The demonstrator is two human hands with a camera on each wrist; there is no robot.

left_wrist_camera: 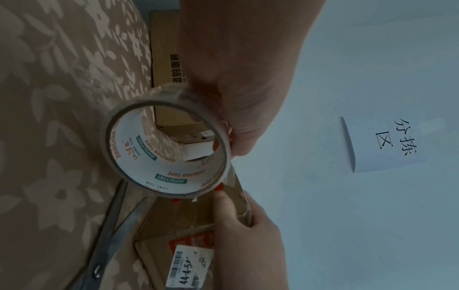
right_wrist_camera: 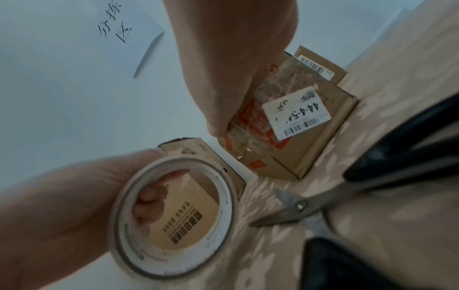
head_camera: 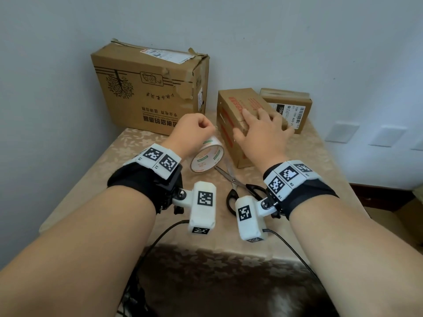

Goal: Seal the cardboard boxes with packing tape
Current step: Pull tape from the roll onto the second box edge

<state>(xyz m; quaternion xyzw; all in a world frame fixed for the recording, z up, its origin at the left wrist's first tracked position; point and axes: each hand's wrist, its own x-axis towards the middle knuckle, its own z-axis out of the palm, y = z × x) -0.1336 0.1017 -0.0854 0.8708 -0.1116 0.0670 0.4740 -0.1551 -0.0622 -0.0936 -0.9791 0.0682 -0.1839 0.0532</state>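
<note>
A roll of clear packing tape [head_camera: 207,155] with a white printed core hangs just above the table, gripped from above by my left hand [head_camera: 194,129]. In the left wrist view the tape roll [left_wrist_camera: 166,149] sits under my curled fingers. A strip of clear tape runs from the roll to the small cardboard box with red print [head_camera: 240,124]. My right hand [head_camera: 261,129] lies flat on top of that box, fingers spread, thumb on its near side. The right wrist view shows the same box [right_wrist_camera: 293,137] with a white label, and the roll [right_wrist_camera: 174,215].
A large cardboard box [head_camera: 148,85] stands at the back left against the wall. Another small box with a barcode label [head_camera: 290,106] lies behind the red-print box. Black-handled scissors [head_camera: 240,188] lie open on the patterned tablecloth [head_camera: 114,161] near my right wrist.
</note>
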